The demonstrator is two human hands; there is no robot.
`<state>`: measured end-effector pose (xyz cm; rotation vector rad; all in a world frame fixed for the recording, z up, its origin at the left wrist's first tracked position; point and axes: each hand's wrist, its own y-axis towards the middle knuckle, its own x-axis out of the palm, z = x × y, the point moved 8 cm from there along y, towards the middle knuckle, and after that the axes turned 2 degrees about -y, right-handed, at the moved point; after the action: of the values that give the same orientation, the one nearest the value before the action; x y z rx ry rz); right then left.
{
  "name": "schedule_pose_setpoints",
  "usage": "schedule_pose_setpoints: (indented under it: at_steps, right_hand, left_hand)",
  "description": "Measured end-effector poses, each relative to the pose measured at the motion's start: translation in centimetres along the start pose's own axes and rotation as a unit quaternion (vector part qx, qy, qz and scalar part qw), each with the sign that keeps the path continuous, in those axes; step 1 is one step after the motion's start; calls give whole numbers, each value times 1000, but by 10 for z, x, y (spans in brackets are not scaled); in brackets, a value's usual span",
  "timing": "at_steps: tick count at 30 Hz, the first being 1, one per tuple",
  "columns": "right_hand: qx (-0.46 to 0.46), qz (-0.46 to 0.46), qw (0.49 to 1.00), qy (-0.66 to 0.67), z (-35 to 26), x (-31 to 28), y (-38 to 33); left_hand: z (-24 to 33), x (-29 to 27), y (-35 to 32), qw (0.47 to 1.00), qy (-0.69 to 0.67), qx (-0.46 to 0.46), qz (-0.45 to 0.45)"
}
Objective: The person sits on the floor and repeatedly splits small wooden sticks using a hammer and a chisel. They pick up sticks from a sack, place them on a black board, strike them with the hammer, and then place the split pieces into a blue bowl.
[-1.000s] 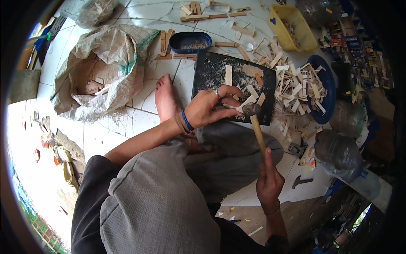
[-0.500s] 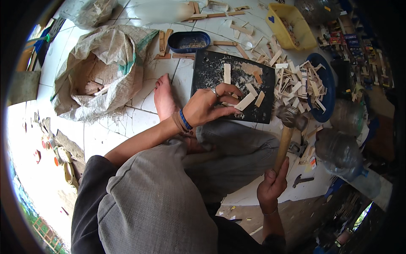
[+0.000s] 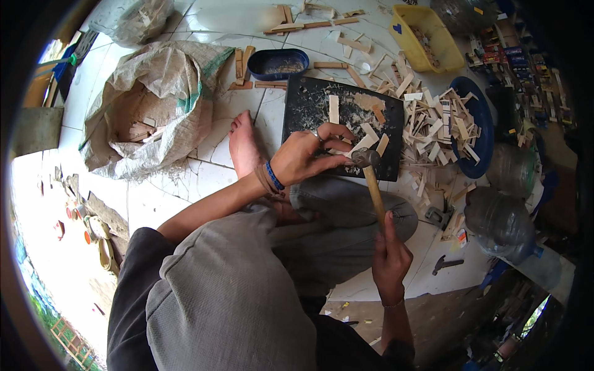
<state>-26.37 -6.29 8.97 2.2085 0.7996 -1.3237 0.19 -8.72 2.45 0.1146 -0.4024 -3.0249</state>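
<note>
My left hand [image 3: 302,156] pinches a small pale wooden strip [image 3: 364,144] above the black board [image 3: 304,106]. My right hand [image 3: 391,263] grips a hammer [image 3: 375,193] by its wooden handle. The hammer's metal head is over the near end of the strip, by my left fingertips; whether it touches cannot be seen. Around them on the board lie another upright-looking pale strip [image 3: 334,109], a short strip [image 3: 382,146], a brown wood chip [image 3: 378,113] and scattered shavings.
Right of the board is a heap of wooden pieces [image 3: 433,127] spilling from a blue basin [image 3: 484,133]. A yellow tub [image 3: 455,54], blue oval dish [image 3: 278,74] and woven sack [image 3: 99,145] stand around. A second hammer [image 3: 447,264] and a large clear bottle [image 3: 498,219] lie at right.
My right hand has swung the hammer left, bringing its head from beside the board to the strip at my left fingertips. My left hand keeps its pinch in nearly the same place.
</note>
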Motion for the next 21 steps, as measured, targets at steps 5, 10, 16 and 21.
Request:
schedule_pose_setpoints:
  at_steps: [5,10,16,21]
  right_hand:
    - [93,104,989,44,24,5,11]
    - [189,106,972,90,58,40,38]
    - [160,178,970,35,39,45,69]
    - [152,140,934,291,21,14,83]
  left_hand:
    - [-12,0,-1,996,-51,-53,40]
    - [-31,11,4,941,-280,-182,44]
    - [-4,20,3,879,-384,-283,-27]
    - [17,23,1,885,-321,-328,-75]
